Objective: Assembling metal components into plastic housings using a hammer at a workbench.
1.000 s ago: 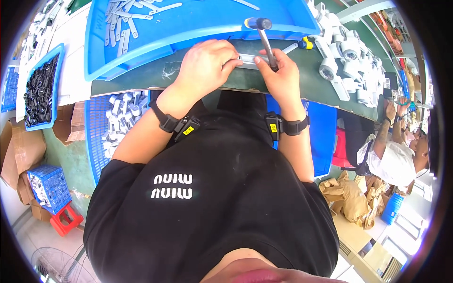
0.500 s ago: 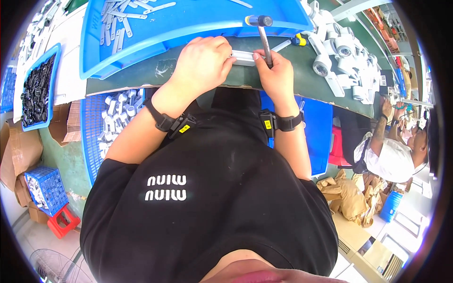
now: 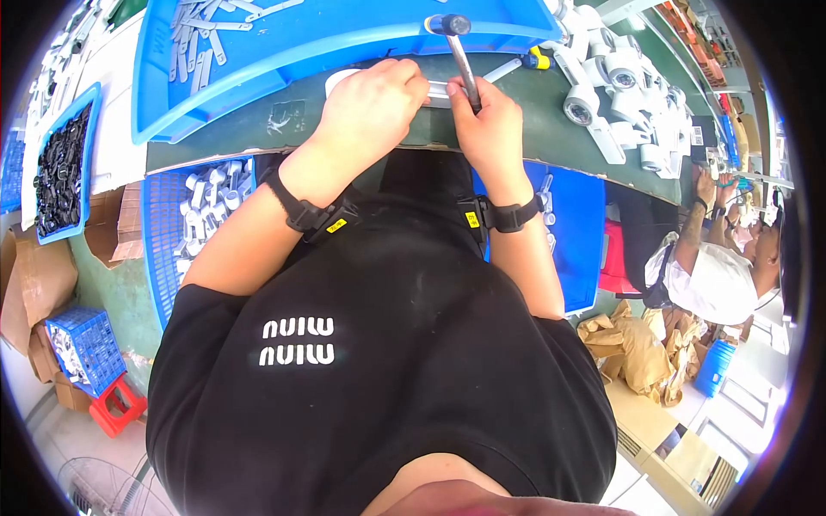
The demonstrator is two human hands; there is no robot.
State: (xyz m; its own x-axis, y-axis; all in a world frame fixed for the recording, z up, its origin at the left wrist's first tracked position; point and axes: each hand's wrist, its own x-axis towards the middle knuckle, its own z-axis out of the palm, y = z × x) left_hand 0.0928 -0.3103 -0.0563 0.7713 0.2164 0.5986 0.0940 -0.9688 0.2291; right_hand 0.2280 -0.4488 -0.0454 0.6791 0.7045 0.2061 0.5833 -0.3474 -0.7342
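Observation:
My left hand (image 3: 372, 101) is closed over a white, arm-shaped plastic part (image 3: 439, 92); its rounded end shows left of my knuckles and a narrow strip shows between my hands. Most of the part is covered by my fingers. My right hand (image 3: 490, 125) grips a small hammer (image 3: 463, 67) by its metal handle. The hammer's dark head points up and away from me, over the rim of the blue tray (image 3: 344, 62). My right thumb and fingertips rest against the right end of the white part. Both hands are above the green table (image 3: 232, 138).
Several flat grey strips (image 3: 206, 39) lie in the tray. A yellow-and-black tool (image 3: 538, 58) lies right of it, near a heap of white parts with round ends (image 3: 624, 82). A blue bin of black pieces (image 3: 64, 163) stands left. Another person (image 3: 705, 275) works at right.
The white part's rounded end has come into view beside my left hand. My hands and the hammer appear slightly further left and up, as the whole view has shifted a little.

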